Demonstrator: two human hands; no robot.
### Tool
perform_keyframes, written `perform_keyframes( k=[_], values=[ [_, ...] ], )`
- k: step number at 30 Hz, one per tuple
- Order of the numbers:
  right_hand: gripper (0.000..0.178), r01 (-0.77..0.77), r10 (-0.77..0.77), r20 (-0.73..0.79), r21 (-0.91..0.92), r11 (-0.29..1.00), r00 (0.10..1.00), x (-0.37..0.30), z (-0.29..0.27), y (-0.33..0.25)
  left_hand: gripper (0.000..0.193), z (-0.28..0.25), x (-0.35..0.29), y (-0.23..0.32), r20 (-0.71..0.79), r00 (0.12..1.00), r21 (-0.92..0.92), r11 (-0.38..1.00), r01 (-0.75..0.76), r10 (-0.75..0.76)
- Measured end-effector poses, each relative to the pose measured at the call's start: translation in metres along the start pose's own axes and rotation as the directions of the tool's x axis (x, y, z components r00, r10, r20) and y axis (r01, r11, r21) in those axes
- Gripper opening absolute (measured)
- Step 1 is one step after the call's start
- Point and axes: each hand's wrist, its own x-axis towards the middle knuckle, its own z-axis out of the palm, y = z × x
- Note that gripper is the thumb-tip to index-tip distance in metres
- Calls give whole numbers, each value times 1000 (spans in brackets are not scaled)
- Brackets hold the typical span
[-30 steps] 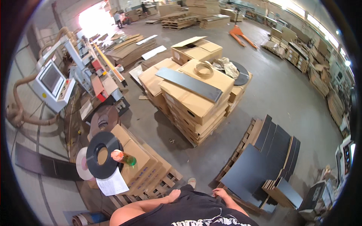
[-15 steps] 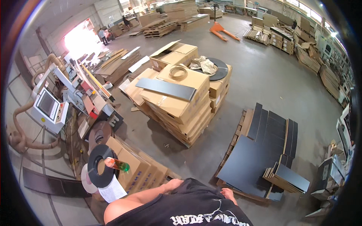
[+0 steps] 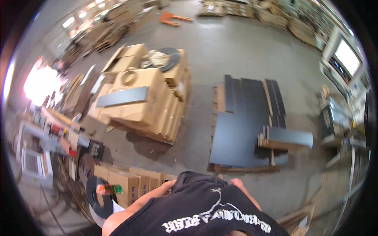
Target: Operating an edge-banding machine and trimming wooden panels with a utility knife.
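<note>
My left hand (image 3: 169, 185) is low at my left side, beside the dark cloth of my black shirt (image 3: 201, 202); its fingers are mostly hidden. On the other side of the shirt, my right hand (image 3: 236, 183) hangs close to my body, small and blurred, so its grip does not show. Ahead of it lies a low stack of dark panels (image 3: 240, 129). A short pile of narrow dark boards (image 3: 289, 138) rests on that stack's right part. Near my left hand stands a row of cardboard boxes (image 3: 128, 187).
Stacked cartons (image 3: 155, 106) ahead left carry a grey board (image 3: 123, 96), a tape coil (image 3: 128, 77) and a pale cloth (image 3: 157, 59). A bottle (image 3: 108, 189) lies on a black roll (image 3: 94, 198) at lower left. Machines line both sides; an orange pallet jack (image 3: 171, 17) stands far off.
My view has turned to the right, so the cartons and panel stack sit further left. A machine with a screen has come into view at right. Both hands remain by my waist.
</note>
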Motion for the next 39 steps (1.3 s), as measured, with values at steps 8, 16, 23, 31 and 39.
perform_keyframes(
  k=[8, 16, 23, 31, 39],
  values=[
    [17, -627, 625, 72, 179, 758, 777, -9, 17, -9, 41, -35, 27, -10, 439, 893, 248, 941, -228, 101],
    [23, -472, 676, -47, 681, 560, 735, -21, 21, -39, 42, -16, 134, 87, 274, 960, 412, 909, -63, -58],
    [20, -356, 734, -45, 854, 380, 678, -52, 31, -35, 39, -70, 101, 67, -63, 962, 414, 870, 267, -266],
    [17, -385, 897, 25, 908, 164, 442, -115, 106, -29, 39, -132, 139, 75, 255, 827, -399, 725, 562, -501],
    [17, -187, 969, 50, 982, -4, 244, -93, 177, -84, 31, -188, 209, 7, 383, 909, 547, 834, -77, -168]
  ],
)
